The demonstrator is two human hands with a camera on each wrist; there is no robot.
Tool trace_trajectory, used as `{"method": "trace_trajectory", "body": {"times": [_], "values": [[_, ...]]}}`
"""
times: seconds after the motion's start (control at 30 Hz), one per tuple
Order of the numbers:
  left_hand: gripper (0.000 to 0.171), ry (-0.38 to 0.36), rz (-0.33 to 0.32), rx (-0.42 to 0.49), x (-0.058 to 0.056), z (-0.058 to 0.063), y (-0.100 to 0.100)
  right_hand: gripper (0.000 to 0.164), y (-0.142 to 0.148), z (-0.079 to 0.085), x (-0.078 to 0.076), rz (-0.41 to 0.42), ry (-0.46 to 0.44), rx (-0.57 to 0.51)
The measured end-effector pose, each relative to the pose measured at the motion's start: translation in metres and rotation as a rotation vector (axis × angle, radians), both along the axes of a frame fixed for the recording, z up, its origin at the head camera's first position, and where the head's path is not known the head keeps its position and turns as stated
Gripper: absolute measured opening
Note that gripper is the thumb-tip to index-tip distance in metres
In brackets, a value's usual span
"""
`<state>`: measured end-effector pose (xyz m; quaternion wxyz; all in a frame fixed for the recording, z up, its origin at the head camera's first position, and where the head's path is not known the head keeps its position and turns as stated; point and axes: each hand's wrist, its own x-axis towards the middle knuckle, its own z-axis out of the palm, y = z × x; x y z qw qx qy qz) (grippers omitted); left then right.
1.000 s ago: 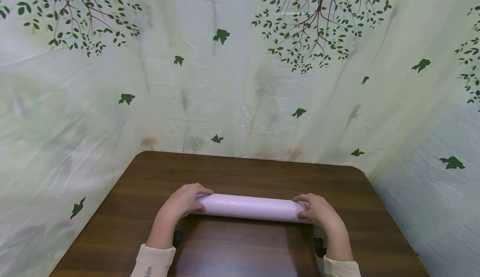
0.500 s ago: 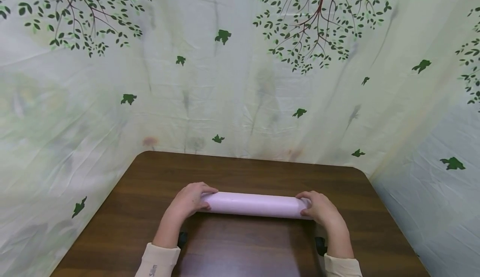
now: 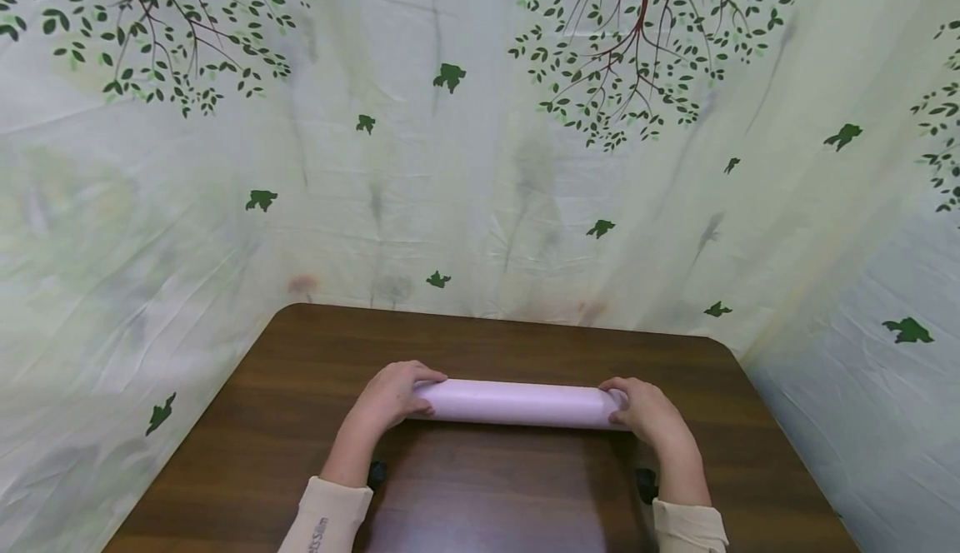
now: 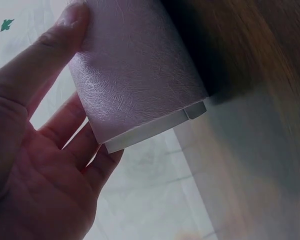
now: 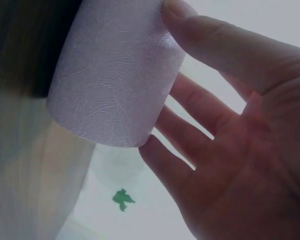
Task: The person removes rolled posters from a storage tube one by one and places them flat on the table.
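A long pale lilac object (image 3: 517,404) with rounded sides and a leather-like grain lies crosswise over the table in the head view. At its left end my left hand (image 3: 392,396) grips it, thumb on the near face and fingers around the far side. My right hand (image 3: 651,413) holds the opposite end the same way. The left wrist view shows the grained lilac surface (image 4: 135,60), ending in a pale edge strip (image 4: 150,132) with a small grey tab (image 4: 195,110). In the right wrist view the other end (image 5: 110,85) is smoothly rounded, with my thumb pressing it.
The brown wooden table (image 3: 495,495) has rounded far corners. Behind it and along both sides hangs pale fabric (image 3: 480,203) printed with branches and green leaves. A dark wrist device (image 3: 377,475) shows beside the left wrist, another (image 3: 647,485) beside the right.
Both hands have moved the lilac object slightly to the right and farther across the table, keeping their grip at its ends. The head view has shifted a little.
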<state>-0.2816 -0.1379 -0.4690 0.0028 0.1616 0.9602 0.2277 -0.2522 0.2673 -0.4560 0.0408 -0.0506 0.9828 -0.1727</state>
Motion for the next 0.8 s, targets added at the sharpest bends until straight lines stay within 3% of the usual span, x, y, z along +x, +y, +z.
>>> {"method": "trace_trajectory", "body": {"times": [0.8], "values": [[0.045, 0.048, 0.027, -0.037, -0.008, -0.004, 0.028, 0.044, 0.023, -0.007, -0.011, 0.002, 0.063, -0.012]]}}
